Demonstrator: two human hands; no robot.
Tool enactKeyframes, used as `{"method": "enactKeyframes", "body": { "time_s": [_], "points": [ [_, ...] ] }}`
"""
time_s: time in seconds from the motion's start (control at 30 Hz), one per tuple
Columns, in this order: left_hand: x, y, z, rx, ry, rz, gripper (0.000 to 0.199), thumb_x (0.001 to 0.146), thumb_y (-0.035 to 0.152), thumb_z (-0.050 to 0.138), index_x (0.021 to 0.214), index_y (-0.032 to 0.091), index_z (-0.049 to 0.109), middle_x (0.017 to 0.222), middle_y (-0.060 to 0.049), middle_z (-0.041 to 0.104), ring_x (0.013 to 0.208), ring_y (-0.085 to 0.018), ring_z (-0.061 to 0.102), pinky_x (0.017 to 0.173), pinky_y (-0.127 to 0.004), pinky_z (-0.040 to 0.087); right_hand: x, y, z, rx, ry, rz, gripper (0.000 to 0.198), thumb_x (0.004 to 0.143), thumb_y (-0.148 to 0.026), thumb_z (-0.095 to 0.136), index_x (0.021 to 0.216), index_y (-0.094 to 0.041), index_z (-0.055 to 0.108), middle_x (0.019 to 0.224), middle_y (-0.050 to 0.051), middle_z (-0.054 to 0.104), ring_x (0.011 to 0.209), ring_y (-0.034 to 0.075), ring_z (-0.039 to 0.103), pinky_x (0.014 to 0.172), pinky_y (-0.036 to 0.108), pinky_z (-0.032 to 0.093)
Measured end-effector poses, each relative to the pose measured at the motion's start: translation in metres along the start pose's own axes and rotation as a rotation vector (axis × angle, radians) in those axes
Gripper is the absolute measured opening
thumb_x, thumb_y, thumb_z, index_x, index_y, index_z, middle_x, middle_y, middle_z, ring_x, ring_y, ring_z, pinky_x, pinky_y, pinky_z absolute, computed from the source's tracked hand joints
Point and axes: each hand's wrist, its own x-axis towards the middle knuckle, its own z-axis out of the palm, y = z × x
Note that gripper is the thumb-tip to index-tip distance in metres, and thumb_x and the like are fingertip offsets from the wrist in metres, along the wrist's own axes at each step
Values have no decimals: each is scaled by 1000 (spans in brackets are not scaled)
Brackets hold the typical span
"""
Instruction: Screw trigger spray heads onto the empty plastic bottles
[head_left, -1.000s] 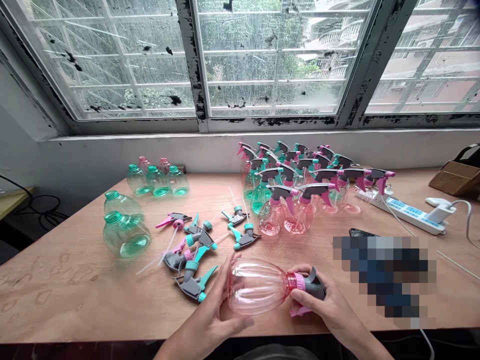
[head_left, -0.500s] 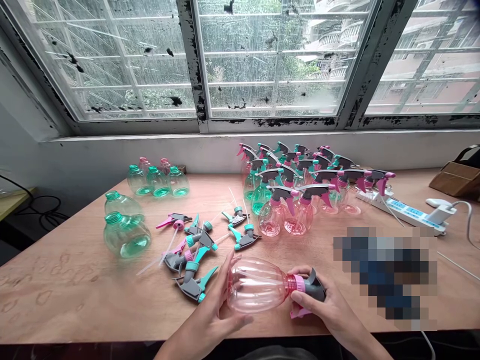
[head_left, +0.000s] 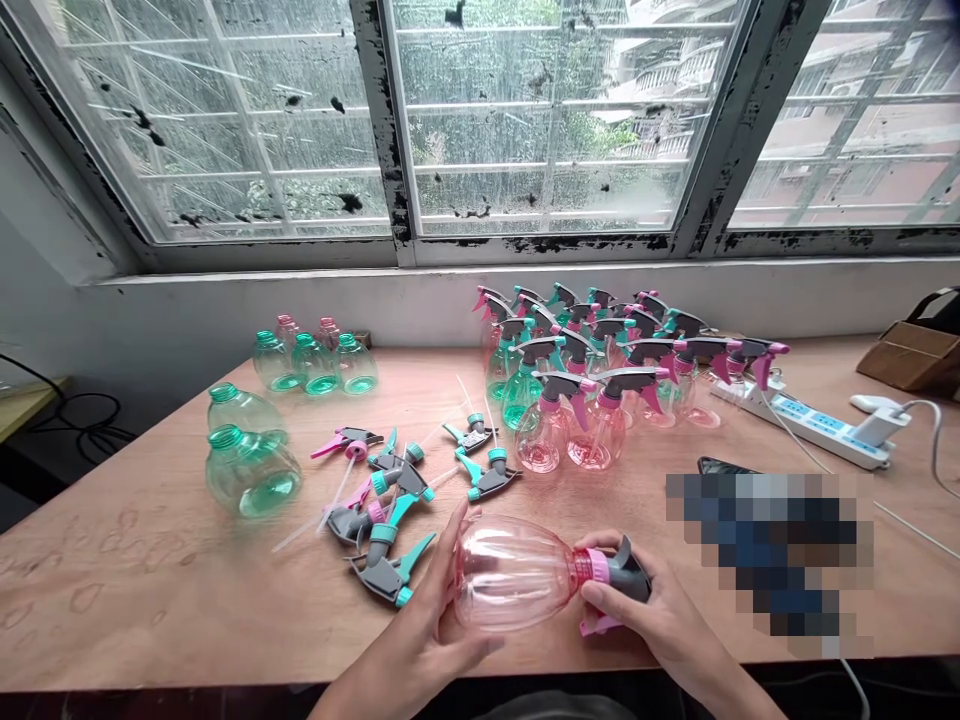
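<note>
A clear pink spray bottle (head_left: 514,572) lies on its side between my hands, near the table's front edge. My left hand (head_left: 439,605) cups its base, fingers behind and thumb in front. At the neck, my right hand (head_left: 637,600) grips the pink collar (head_left: 598,566) of the grey spray head (head_left: 628,575), whose pink trigger (head_left: 600,625) points down toward me. The collar sits on the bottle's threaded neck; how tightly, I cannot tell. Just left of my left hand lies a loose grey and teal spray head (head_left: 386,570), one of several with thin tubes.
Green bottles without heads (head_left: 255,475) stand at the left, with more behind. Many bottles with spray heads (head_left: 600,440) crowd the back centre. A power strip (head_left: 817,425), a brown bag (head_left: 911,350) and a blurred-out dark object (head_left: 787,550) are on the right.
The view has shifted very slightly. Both hands keep the same hold on the pink bottle and its spray head; nothing else has visibly moved.
</note>
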Motion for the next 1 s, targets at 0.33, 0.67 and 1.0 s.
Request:
{"method": "enactKeyframes", "body": {
  "time_s": [0.33,0.67,1.0],
  "points": [
    [0,1,0,-45,-16,-47,106,86,43,76,160,38,0,173,-2,3,156,-34,15,126,-51,18,-1,-1,0,10,-16,-3,44,71,-42,89,102,-18,69,75,-1,72,56,17,71,58,32,63],
    [-3,6,2,-35,-21,-51,110,84,47,77,158,44,-5,173,2,6,155,-33,20,126,-47,21,-2,0,0,-3,-26,-19,40,73,-40,89,102,-19,69,79,-1,72,57,16,72,57,28,62],
    [-2,-3,1,-11,-28,49,90,97,38,64,156,52,-2,173,4,3,154,-30,23,127,-50,20,0,0,-1,-1,-23,-13,43,72,-42,89,101,-18,69,81,0,72,60,16,71,58,30,64]
  ]
}}
